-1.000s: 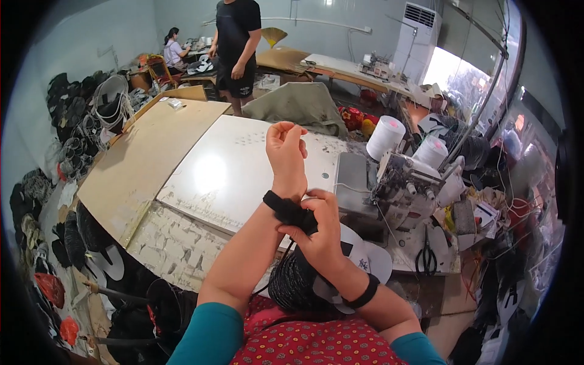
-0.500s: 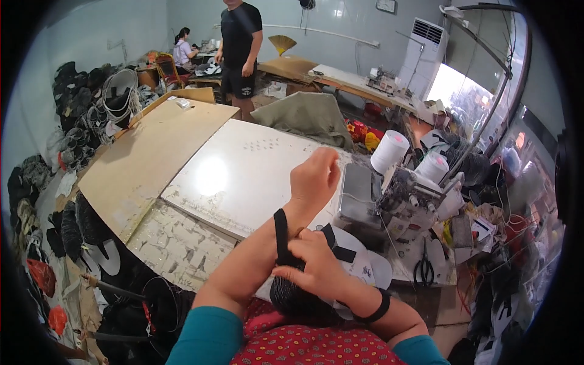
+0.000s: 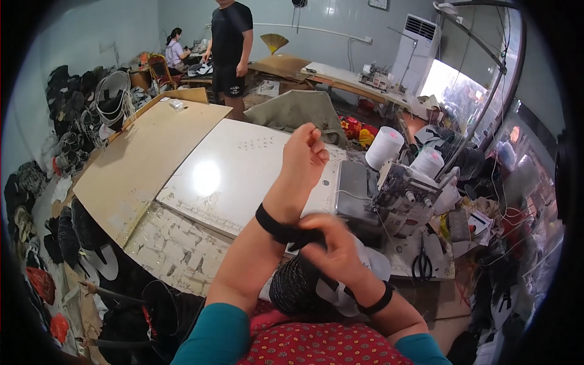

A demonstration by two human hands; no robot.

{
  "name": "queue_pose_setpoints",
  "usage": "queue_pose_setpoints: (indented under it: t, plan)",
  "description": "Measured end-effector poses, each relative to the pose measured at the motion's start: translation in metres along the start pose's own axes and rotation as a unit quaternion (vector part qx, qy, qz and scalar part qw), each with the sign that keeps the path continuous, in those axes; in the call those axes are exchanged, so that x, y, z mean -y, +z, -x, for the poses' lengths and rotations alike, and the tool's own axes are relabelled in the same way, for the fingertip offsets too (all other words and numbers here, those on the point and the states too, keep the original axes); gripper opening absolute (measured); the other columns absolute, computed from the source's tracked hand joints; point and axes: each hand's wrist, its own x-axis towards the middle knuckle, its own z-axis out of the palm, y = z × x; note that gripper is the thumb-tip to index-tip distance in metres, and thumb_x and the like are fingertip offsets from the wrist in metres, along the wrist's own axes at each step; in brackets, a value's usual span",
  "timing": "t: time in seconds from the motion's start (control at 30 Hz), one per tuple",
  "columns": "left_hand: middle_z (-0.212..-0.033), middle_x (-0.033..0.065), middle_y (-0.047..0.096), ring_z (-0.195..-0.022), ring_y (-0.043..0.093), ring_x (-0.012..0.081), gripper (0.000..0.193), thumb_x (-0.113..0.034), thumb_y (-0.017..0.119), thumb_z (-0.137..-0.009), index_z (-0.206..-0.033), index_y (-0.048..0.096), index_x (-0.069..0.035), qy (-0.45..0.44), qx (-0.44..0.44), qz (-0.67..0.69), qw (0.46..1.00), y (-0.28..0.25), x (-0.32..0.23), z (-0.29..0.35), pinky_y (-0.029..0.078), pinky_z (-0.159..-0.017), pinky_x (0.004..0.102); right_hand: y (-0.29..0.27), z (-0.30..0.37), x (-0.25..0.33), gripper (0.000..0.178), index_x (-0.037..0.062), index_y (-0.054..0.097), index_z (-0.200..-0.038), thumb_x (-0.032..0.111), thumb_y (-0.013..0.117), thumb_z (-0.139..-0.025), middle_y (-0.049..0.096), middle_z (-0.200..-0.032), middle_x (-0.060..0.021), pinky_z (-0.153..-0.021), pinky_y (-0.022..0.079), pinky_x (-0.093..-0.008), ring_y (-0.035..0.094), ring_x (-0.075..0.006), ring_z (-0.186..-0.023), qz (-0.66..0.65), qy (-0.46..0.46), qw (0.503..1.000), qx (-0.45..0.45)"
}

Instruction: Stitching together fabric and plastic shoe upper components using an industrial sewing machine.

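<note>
My left hand (image 3: 301, 158) is raised over the white tabletop, fingers curled in loosely and nothing in them. Around its wrist runs a black strap (image 3: 272, 224), its end leading to my right hand (image 3: 336, 246). The right fingers are at this end, closed on it as far as motion blur lets me see. A second black band (image 3: 380, 299) circles my right wrist. Below the hands, against my red patterned apron (image 3: 322, 344), are a dark ribbed knit bundle (image 3: 295, 289) and white pieces partly hidden by the right hand.
A sewing machine (image 3: 404, 194) with white thread cones (image 3: 384, 148) stands at right, with black scissors (image 3: 421, 263) nearer. A brown board (image 3: 152, 152) adjoins the white tabletop (image 3: 243, 176). Another person (image 3: 231, 48) stands beyond; a second person (image 3: 175, 52) sits farther back. Dark piles line the left wall.
The strap, upright and loose before, now lies across my left wrist. My left fist has loosened slightly and moved up and left; my right hand has shifted right.
</note>
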Motion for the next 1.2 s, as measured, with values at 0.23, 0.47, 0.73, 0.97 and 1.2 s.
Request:
queue_pose_setpoints:
  t: [0.23, 0.47, 0.73, 0.97, 1.2]
  plan:
    - [-0.064, -0.0053, 0.049, -0.049, 0.038, 0.0077, 0.010, -0.009, 0.047, -0.092, -0.083, 0.049, -0.011, -0.126, -0.002, 0.235, 0.964, 0.005, -0.012, -0.005, 0.032, -0.048, 0.0245, -0.010, -0.007, -0.027, 0.040, -0.0004, 0.055, -0.121, 0.034, 0.046, -0.102, 0.061, -0.119, -0.0109, -0.099, 0.043, -0.0342, 0.057, -0.0192, -0.112, -0.290, 0.214, 0.928, -0.095]
    - [-0.062, -0.0050, 0.044, -0.049, 0.037, 0.0082, 0.016, -0.010, 0.045, -0.093, -0.076, 0.046, -0.011, -0.185, 0.023, 0.323, 0.928, 0.002, -0.007, 0.018, 0.032, -0.048, 0.0242, 0.013, -0.001, -0.059, 0.030, 0.0004, 0.057, -0.121, 0.011, 0.060, -0.093, 0.061, -0.118, -0.0087, -0.098, 0.044, -0.0338, 0.058, -0.0210, -0.112, -0.419, 0.111, 0.900, 0.031]
    - [-0.063, -0.0035, 0.045, -0.051, 0.038, 0.0073, 0.008, -0.008, 0.048, -0.090, -0.083, 0.050, -0.010, -0.084, -0.079, 0.170, 0.979, -0.006, 0.015, 0.036, 0.031, -0.046, 0.0239, -0.002, 0.014, -0.035, 0.031, -0.0004, 0.063, -0.110, -0.008, 0.064, -0.080, 0.065, -0.107, -0.0054, -0.092, 0.045, -0.0314, 0.059, -0.0166, -0.105, -0.067, 0.023, 0.986, 0.154]
    - [-0.068, -0.0020, 0.049, -0.054, 0.039, 0.0064, 0.007, -0.007, 0.052, -0.090, -0.094, 0.053, -0.012, 0.081, -0.029, -0.094, 0.992, -0.006, 0.022, 0.042, 0.031, -0.049, 0.0236, 0.007, 0.037, -0.040, 0.029, 0.0008, 0.065, -0.105, -0.014, 0.060, -0.080, 0.068, -0.104, -0.0060, -0.086, 0.048, -0.0285, 0.062, -0.0121, -0.097, -0.157, 0.206, 0.963, 0.076]
    - [-0.067, -0.0016, 0.047, -0.055, 0.039, 0.0076, 0.007, -0.008, 0.055, -0.090, -0.096, 0.056, -0.011, -0.063, 0.056, -0.089, 0.992, -0.016, 0.024, 0.049, 0.033, -0.051, 0.0238, -0.033, 0.056, -0.038, 0.019, -0.0011, 0.056, -0.113, 0.005, 0.057, -0.095, 0.069, -0.091, -0.0100, -0.080, 0.050, -0.0279, 0.065, -0.0152, -0.083, -0.204, 0.166, 0.947, -0.186]
